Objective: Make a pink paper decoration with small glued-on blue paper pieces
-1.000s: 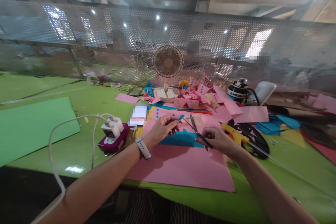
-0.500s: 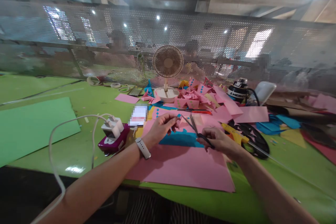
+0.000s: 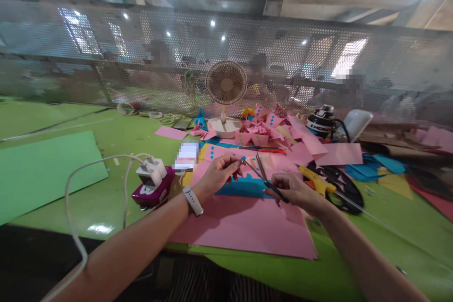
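My left hand (image 3: 222,170) is closed in a pinch, with a tiny piece of blue paper (image 3: 244,158) at its fingertips. My right hand (image 3: 288,186) grips dark-handled scissors (image 3: 277,191), their blades parted. One blade tip reaches close to the left fingertips and the blue piece; whether they touch I cannot tell. Below both hands lies a strip of blue paper (image 3: 244,188) with an uneven top edge, on top of a large pink sheet (image 3: 244,224).
Behind the hands, pink paper pieces (image 3: 262,130) pile up by a fan (image 3: 226,84). A phone (image 3: 187,155) and a purple box with white chargers (image 3: 153,191) stand left. Right are a yellow glue gun (image 3: 316,180), a black tape reel (image 3: 348,188) and a bottle (image 3: 320,122).
The scissors' blade tip and the small blue piece have shifted slightly, with the blade now closer to the left fingertips. Both hands otherwise stay almost in place.
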Action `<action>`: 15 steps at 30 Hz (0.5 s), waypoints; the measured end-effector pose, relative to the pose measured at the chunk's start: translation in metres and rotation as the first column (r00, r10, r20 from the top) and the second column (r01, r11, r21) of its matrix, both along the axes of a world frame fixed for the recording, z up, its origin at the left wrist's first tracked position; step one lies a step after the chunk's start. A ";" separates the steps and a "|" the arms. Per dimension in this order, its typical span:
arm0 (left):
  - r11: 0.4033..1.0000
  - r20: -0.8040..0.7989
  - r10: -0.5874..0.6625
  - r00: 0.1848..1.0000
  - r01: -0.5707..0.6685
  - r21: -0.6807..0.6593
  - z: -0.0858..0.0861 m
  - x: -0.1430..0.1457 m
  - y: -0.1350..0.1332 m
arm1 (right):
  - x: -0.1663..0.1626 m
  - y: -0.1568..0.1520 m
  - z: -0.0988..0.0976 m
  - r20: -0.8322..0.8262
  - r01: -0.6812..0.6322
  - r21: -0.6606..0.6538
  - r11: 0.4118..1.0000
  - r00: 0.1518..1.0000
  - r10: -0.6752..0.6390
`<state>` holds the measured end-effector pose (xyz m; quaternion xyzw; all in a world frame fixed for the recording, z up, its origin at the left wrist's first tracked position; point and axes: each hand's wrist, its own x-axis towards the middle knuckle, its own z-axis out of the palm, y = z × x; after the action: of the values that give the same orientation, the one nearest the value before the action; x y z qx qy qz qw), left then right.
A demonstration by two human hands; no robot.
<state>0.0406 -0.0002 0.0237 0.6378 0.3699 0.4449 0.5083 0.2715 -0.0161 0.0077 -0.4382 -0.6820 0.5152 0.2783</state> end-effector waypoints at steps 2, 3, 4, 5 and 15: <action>1.000 -0.006 -0.001 1.000 0.001 -0.004 0.001 0.000 -0.001 | 0.000 0.000 0.000 -0.002 0.004 0.001 1.000 1.000 -0.004; 1.000 -0.010 -0.002 1.000 0.002 -0.007 0.001 0.000 -0.001 | 0.000 -0.001 0.000 -0.001 0.006 0.000 1.000 1.000 -0.006; 1.000 -0.014 -0.004 1.000 0.003 -0.012 0.000 0.000 -0.001 | -0.001 -0.001 0.000 -0.001 0.010 0.001 1.000 1.000 -0.010; 1.000 -0.017 -0.006 1.000 0.005 -0.021 0.000 0.000 0.000 | -0.001 -0.001 0.000 0.000 0.014 0.002 1.000 1.000 -0.014; 0.998 0.014 -0.009 1.000 0.010 -0.066 -0.003 -0.001 0.002 | -0.001 -0.001 0.000 0.001 0.011 0.002 1.000 1.000 -0.011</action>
<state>0.0397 0.0017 0.0209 0.6194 0.3780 0.4344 0.5336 0.2710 -0.0170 0.0076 -0.4418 -0.6802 0.5129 0.2812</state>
